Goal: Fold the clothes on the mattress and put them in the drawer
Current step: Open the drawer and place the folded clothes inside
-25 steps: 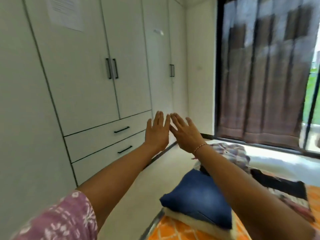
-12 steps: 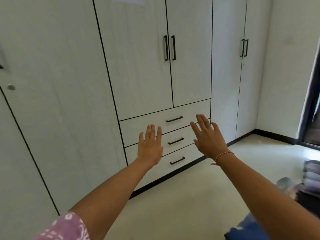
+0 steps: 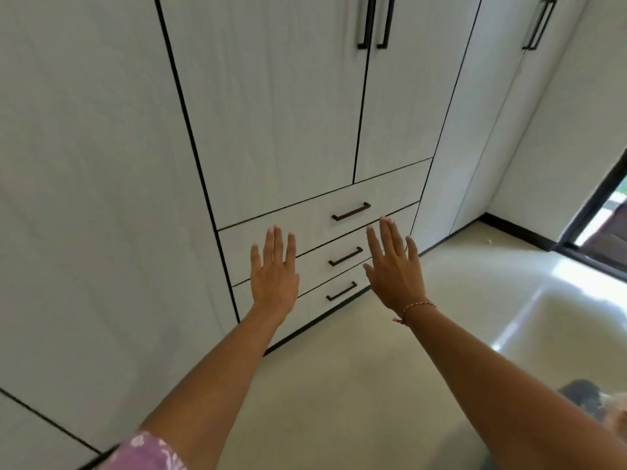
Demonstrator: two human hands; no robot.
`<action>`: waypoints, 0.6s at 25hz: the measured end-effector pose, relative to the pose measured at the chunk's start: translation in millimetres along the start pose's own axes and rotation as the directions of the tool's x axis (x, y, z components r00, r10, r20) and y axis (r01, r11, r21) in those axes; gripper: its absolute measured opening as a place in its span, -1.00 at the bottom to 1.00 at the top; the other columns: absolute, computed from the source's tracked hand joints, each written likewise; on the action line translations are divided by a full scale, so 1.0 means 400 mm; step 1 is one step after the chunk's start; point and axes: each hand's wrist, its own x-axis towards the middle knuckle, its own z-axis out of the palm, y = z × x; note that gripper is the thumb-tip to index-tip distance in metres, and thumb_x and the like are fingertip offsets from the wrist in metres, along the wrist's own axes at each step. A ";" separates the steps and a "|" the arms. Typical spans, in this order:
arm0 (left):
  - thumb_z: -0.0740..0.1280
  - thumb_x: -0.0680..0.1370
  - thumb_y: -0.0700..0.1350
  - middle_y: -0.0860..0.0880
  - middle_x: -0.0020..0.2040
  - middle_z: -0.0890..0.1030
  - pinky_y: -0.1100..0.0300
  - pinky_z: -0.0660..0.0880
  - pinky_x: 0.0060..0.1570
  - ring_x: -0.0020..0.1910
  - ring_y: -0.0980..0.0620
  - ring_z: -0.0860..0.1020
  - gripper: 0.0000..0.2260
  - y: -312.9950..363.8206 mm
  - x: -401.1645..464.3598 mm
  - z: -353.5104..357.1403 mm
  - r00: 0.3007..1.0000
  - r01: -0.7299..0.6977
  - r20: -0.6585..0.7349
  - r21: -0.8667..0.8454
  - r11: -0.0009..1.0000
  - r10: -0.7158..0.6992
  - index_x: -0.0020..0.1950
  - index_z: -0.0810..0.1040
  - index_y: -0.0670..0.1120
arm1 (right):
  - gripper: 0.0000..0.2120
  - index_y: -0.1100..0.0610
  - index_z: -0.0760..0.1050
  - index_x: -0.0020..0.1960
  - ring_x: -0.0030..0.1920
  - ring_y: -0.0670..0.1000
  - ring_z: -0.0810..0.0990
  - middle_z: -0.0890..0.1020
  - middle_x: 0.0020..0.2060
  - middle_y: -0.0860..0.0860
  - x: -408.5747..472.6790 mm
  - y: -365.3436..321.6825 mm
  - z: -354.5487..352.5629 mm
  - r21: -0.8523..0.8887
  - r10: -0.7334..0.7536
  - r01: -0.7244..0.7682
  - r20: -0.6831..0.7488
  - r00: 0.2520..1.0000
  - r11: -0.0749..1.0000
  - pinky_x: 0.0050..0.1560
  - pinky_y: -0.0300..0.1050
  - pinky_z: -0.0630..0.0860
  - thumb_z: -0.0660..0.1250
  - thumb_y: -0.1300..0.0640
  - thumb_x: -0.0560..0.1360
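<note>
head view:
left hand [image 3: 274,279]: back of hand to camera, fingers straight and slightly spread, holds nothing; raised in front of the drawer stack, overlapping the left part of the top and middle fronts. Can't tell if it touches them.
right hand [image 3: 395,269]: also flat, fingers straight and together, thumb out, nothing in it; raised over the right end of the drawers, fingertips reaching up near the seam under the top drawer. Contact with the fronts: can't tell.
hands relative: apart, the drawer handles showing in the gap between them.
bracelet [image 3: 415,308]: thin red-and-white thread on the right wrist.
sleeve [image 3: 146,452]: purple with white print, left arm, bottom edge of frame.
top drawer [image 3: 312,218]: pushed in flush, dark bar handle.
middle drawer [image 3: 342,257]: flush, same handle, partly behind both hands.
bottom drawer [image 3: 339,293]: flush, just above the dark plinth at floor level.
wardrobe [image 3: 271,113]: white, black seam lines, tall double doors with vertical dark handles above the drawers; another door pair at far right.
floor [image 3: 339,385]: pale, glossy, bright reflection at right.
clothes [image 3: 583,393]: only a blurred dark-and-light bit at the lower right edge, well apart from the drawers; type not readable. Mattress not in frame.
sliding door frame [image 3: 590,212]: dark, right edge.
</note>
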 end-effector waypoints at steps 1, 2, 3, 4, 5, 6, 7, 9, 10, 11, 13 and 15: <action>0.04 0.66 0.09 -0.22 0.51 -0.34 -0.10 -0.28 0.45 0.51 -0.13 -0.32 -0.32 -0.035 0.014 -0.019 1.000 -0.027 -0.003 -0.021 0.999 0.027 0.50 -0.39 -0.13 | -0.27 0.21 0.17 0.50 0.49 0.23 0.15 0.17 0.49 0.25 0.034 -0.040 -0.014 0.019 0.056 -0.056 0.012 0.998 0.998 0.37 0.26 0.22 0.39 -0.01 0.47; 0.04 0.66 0.09 -0.22 0.51 -0.35 -0.10 -0.28 0.44 0.51 -0.13 -0.33 -0.31 -0.064 0.021 -0.032 0.998 -0.061 -0.008 -0.049 0.997 0.060 0.48 -0.41 -0.14 | -0.28 0.19 0.08 0.53 0.52 0.21 0.05 0.07 0.51 0.23 0.061 -0.079 -0.030 0.049 0.110 -0.113 0.066 0.992 0.992 0.42 0.24 0.12 0.32 -0.03 0.52; 0.04 0.65 0.10 -0.22 0.51 -0.34 -0.09 -0.29 0.44 0.50 -0.13 -0.34 -0.31 -0.085 0.026 -0.044 0.996 -0.090 -0.014 -0.069 0.994 0.089 0.47 -0.42 -0.14 | -0.29 0.17 -0.02 0.55 0.53 0.18 -0.07 -0.03 0.53 0.21 0.088 -0.106 -0.046 0.061 0.137 -0.144 0.112 0.984 0.988 0.46 0.21 0.01 0.25 -0.04 0.56; 0.04 0.65 0.11 -0.22 0.52 -0.33 -0.09 -0.29 0.43 0.49 -0.13 -0.36 -0.30 -0.110 0.040 -0.055 0.993 -0.118 -0.016 -0.091 0.989 0.117 0.47 -0.41 -0.13 | -0.30 0.15 -0.11 0.55 0.53 0.15 -0.18 -0.11 0.53 0.19 0.117 -0.126 -0.062 0.059 0.157 -0.169 0.168 0.973 0.984 0.48 0.19 -0.08 0.18 -0.06 0.59; 0.04 0.64 0.12 -0.23 0.52 -0.32 -0.08 -0.28 0.44 0.47 -0.13 -0.37 -0.30 -0.134 0.058 -0.063 0.991 -0.134 -0.030 -0.104 0.986 0.131 0.48 -0.40 -0.13 | -0.30 0.14 -0.16 0.55 0.51 0.13 -0.27 -0.17 0.53 0.18 0.145 -0.135 -0.071 0.057 0.167 -0.182 0.203 0.965 0.982 0.48 0.17 -0.14 0.14 -0.07 0.61; 0.05 0.64 0.12 -0.23 0.52 -0.32 -0.08 -0.27 0.44 0.46 -0.12 -0.38 -0.30 -0.154 0.089 -0.064 0.989 -0.143 -0.045 -0.107 0.984 0.139 0.49 -0.38 -0.13 | -0.31 0.13 -0.19 0.55 0.48 0.11 -0.33 -0.20 0.53 0.17 0.175 -0.135 -0.072 0.062 0.166 -0.183 0.207 0.964 0.981 0.48 0.17 -0.17 0.12 -0.08 0.61; 0.07 0.63 0.13 -0.23 0.52 -0.30 -0.09 -0.25 0.45 0.46 -0.12 -0.37 -0.29 -0.167 0.123 -0.066 0.989 -0.142 -0.054 -0.114 0.983 0.137 0.50 -0.35 -0.13 | -0.31 0.13 -0.19 0.55 0.46 0.10 -0.35 -0.20 0.53 0.17 0.205 -0.130 -0.077 0.049 0.178 -0.192 0.216 0.960 0.980 0.48 0.17 -0.16 0.12 -0.08 0.61; 0.20 0.58 0.15 -0.25 0.54 -0.17 -0.10 -0.14 0.46 0.50 -0.14 -0.25 -0.22 -0.169 0.155 -0.057 0.987 -0.132 -0.109 -0.126 0.983 0.119 0.54 -0.22 -0.14 | -0.29 0.12 -0.20 0.53 0.46 0.10 -0.33 -0.19 0.52 0.16 0.226 -0.117 -0.083 0.030 0.232 -0.244 0.222 0.947 0.969 0.47 0.17 -0.15 0.15 -0.08 0.59; 0.29 0.53 0.16 -0.26 0.54 -0.05 -0.11 -0.07 0.45 0.53 -0.15 -0.14 -0.18 -0.165 0.169 -0.051 0.982 -0.138 -0.151 -0.137 0.981 0.117 0.56 -0.13 -0.15 | -0.27 0.12 -0.22 0.52 0.47 0.10 -0.31 -0.20 0.51 0.15 0.231 -0.109 -0.087 0.021 0.258 -0.270 0.232 0.938 0.963 0.46 0.17 -0.16 0.16 -0.09 0.59; 0.36 0.48 0.16 -0.26 0.54 0.05 -0.13 -0.02 0.45 0.54 -0.16 -0.04 -0.14 -0.157 0.169 -0.049 0.978 -0.143 -0.173 -0.143 0.979 0.117 0.55 -0.06 -0.16 | -0.26 0.11 -0.23 0.50 0.48 0.11 -0.30 -0.21 0.50 0.15 0.228 -0.100 -0.094 0.009 0.289 -0.300 0.239 0.927 0.954 0.45 0.17 -0.19 0.17 -0.09 0.58; 0.41 0.44 0.14 -0.27 0.52 0.13 -0.14 -0.02 0.45 0.52 -0.17 0.04 -0.13 -0.134 0.164 -0.052 0.967 -0.188 -0.201 -0.160 0.969 0.154 0.53 0.00 -0.18 | -0.26 0.11 -0.25 0.50 0.49 0.11 -0.29 -0.24 0.50 0.15 0.221 -0.069 -0.119 -0.013 0.344 -0.351 0.230 0.910 0.936 0.45 0.17 -0.20 0.16 -0.11 0.58; 0.38 0.47 0.11 -0.27 0.52 0.12 -0.13 -0.09 0.44 0.51 -0.16 0.03 -0.16 -0.125 0.162 -0.057 0.962 -0.226 -0.198 -0.175 0.958 0.190 0.54 0.00 -0.19 | -0.26 0.12 -0.24 0.50 0.50 0.11 -0.27 -0.25 0.48 0.14 0.198 -0.039 -0.132 -0.040 0.387 -0.388 0.214 0.897 0.921 0.45 0.20 -0.19 0.14 -0.12 0.57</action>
